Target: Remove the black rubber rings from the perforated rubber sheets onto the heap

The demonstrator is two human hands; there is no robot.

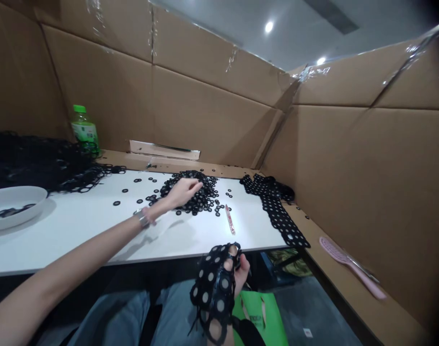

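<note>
My left hand [183, 193] reaches over a heap of small black rings [195, 204] on the white tabletop. Its fingers look drawn together at the heap; anything between them is hidden. A strip of linked black rings [215, 278] hangs over my right hand [241, 274], in front of the table's near edge. The fingers of that hand are curled round the strip's upper end, and the strip covers much of the hand and wrist. Between the heap and my right hand lies a thin pink-and-clear stick-like item [230, 220].
A long piece of linked rings [282, 214] lies at the right. At the left are a white bowl [35, 194], a tangled black pile [31, 158] and a green-capped bottle [85, 129]. A pink hairbrush [352, 266] rests by the cardboard wall [367, 182]. Below hangs a green bag [269, 312].
</note>
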